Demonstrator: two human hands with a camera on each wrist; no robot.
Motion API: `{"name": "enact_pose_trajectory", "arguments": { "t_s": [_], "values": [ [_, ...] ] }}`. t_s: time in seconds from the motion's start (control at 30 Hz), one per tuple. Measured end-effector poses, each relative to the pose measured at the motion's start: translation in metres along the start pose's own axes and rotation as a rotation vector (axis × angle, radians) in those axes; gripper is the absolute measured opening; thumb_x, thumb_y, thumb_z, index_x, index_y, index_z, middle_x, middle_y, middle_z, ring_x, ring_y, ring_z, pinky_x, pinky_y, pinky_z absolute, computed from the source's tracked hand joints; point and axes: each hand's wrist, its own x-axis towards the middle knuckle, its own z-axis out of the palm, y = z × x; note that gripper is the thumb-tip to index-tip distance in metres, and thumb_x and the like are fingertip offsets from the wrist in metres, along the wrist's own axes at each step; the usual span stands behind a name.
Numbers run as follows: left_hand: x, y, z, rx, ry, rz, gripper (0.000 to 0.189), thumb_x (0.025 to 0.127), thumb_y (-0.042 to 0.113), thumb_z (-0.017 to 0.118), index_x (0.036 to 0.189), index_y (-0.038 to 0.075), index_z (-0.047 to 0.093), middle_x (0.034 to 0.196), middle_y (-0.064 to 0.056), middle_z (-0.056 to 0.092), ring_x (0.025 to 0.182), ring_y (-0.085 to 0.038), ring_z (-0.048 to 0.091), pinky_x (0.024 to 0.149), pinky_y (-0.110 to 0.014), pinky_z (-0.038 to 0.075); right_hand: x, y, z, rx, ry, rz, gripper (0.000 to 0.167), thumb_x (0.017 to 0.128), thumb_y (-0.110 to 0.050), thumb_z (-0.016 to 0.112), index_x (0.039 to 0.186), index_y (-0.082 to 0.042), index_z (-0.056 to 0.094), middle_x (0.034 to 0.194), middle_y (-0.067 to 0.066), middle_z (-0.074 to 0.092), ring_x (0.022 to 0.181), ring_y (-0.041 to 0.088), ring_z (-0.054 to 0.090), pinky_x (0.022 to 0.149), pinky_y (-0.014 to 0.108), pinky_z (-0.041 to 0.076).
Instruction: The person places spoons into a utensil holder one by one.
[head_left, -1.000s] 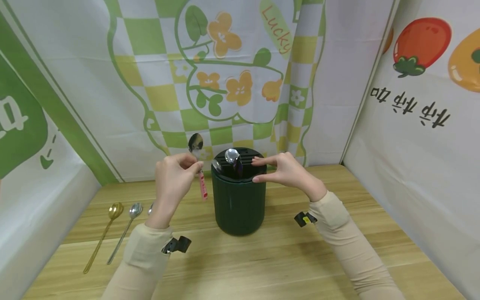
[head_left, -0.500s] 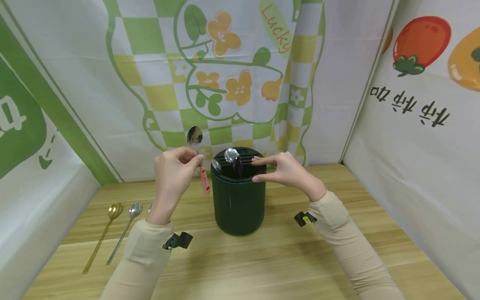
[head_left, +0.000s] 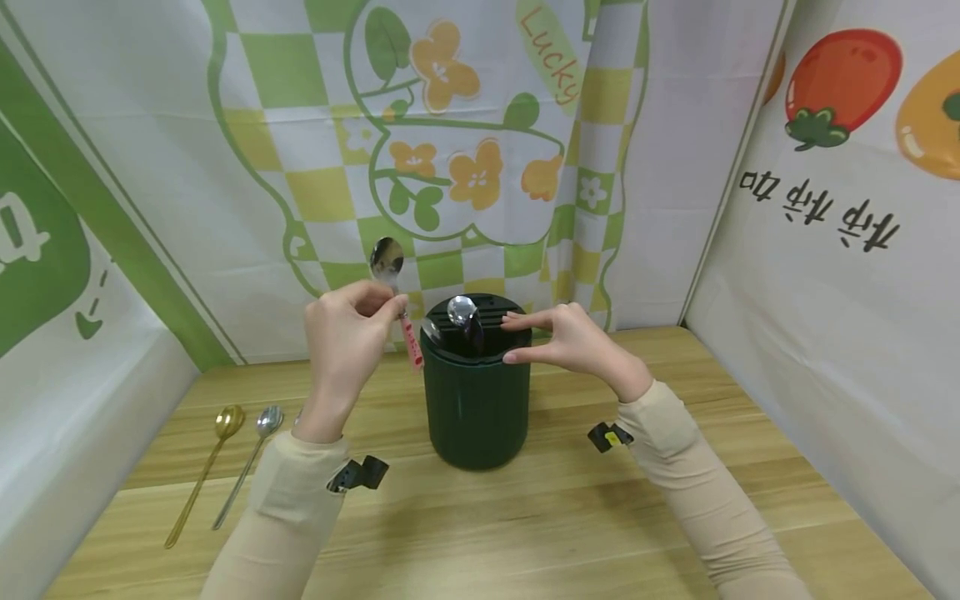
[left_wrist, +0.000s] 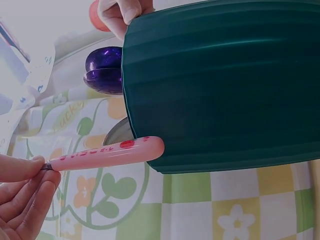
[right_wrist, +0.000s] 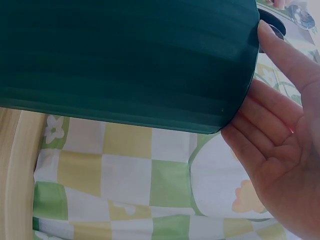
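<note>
My left hand (head_left: 348, 337) pinches a metal spoon with a pink handle (head_left: 412, 343) at its neck, between thumb and fingers. The bowl points up, and the handle's end hangs at the left rim of a dark green ribbed utensil holder (head_left: 477, 417). In the left wrist view, the pink handle (left_wrist: 107, 155) overlaps the holder's edge. My right hand (head_left: 581, 342) touches the holder's right rim, thumb in front and the other fingers extended farther back. Several spoons stand in the holder, among them one with a shiny round bowl (head_left: 461, 311) and a purple one (left_wrist: 104, 70).
On the wooden table (head_left: 525, 533) at left lie a gold spoon (head_left: 197, 475) and a silver spoon (head_left: 246, 467). A bit of another metal piece shows beside my left wrist. A patterned cloth (head_left: 315, 67) hangs close behind the holder; printed white walls stand at both sides.
My left hand has risen with the pink-handled spoon, whose lower end has moved up and slightly right to the holder's rim. The right hand stays at the rim.
</note>
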Motion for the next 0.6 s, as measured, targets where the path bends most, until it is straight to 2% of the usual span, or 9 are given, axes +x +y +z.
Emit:
{"name": "enact_pose_trajectory", "arguments": {
  "t_s": [0.17,0.33,0.4,0.5,0.57,0.6],
  "values": [
    [0.004,0.003,0.0,-0.007,0.007,0.018,0.012,0.081,0.016,0.076,0.08,0.004,0.075,0.073,-0.007,0.073,0.058,-0.015,0.066,0.051,-0.012,0.042,0.0,0.0,0.0,0.002,0.001,0.001,0.05,0.078,-0.048,0.073,0.12,-0.022,0.067,0.129,-0.001,0.061,0.042,0.014,0.053,0.065,0.027,0.044],
    [0.008,0.005,0.001,-0.024,0.026,0.033,0.012,0.081,0.017,0.076,0.082,0.005,0.075,0.074,-0.007,0.073,0.059,-0.015,0.066,0.052,-0.01,0.043,0.0,0.001,0.0,0.004,0.006,-0.006,0.05,0.078,-0.048,0.073,0.119,-0.021,0.068,0.128,-0.001,0.061,0.047,0.011,0.053,0.067,0.03,0.045],
    [0.01,0.005,0.002,-0.032,0.036,0.036,0.013,0.082,0.017,0.076,0.082,0.005,0.075,0.075,-0.007,0.073,0.06,-0.015,0.067,0.053,-0.009,0.043,0.001,0.001,0.0,0.006,0.006,-0.011,0.05,0.078,-0.049,0.073,0.119,-0.021,0.068,0.128,-0.001,0.061,0.052,0.012,0.056,0.07,0.031,0.046],
    [0.012,0.007,0.002,-0.04,0.057,0.044,0.013,0.081,0.018,0.076,0.082,0.004,0.075,0.075,-0.007,0.073,0.06,-0.016,0.067,0.054,-0.008,0.042,0.001,0.001,0.0,-0.002,0.008,-0.013,0.051,0.077,-0.05,0.073,0.119,-0.022,0.068,0.128,-0.002,0.061,0.068,0.011,0.065,0.072,0.03,0.046],
    [0.013,0.008,0.002,-0.049,0.072,0.054,0.013,0.081,0.017,0.076,0.082,0.003,0.075,0.076,-0.008,0.073,0.06,-0.017,0.067,0.054,-0.007,0.042,0.0,0.002,0.0,-0.006,0.008,-0.012,0.051,0.077,-0.05,0.073,0.119,-0.022,0.068,0.128,-0.002,0.061,0.065,0.012,0.064,0.073,0.029,0.046],
    [0.014,0.009,0.002,-0.051,0.078,0.06,0.013,0.08,0.016,0.076,0.082,0.003,0.075,0.076,-0.009,0.073,0.06,-0.017,0.067,0.055,-0.007,0.042,0.0,0.002,0.0,-0.005,0.008,-0.011,0.051,0.077,-0.05,0.073,0.119,-0.022,0.068,0.128,-0.001,0.061,0.059,0.012,0.06,0.072,0.029,0.046]
  ]
}}
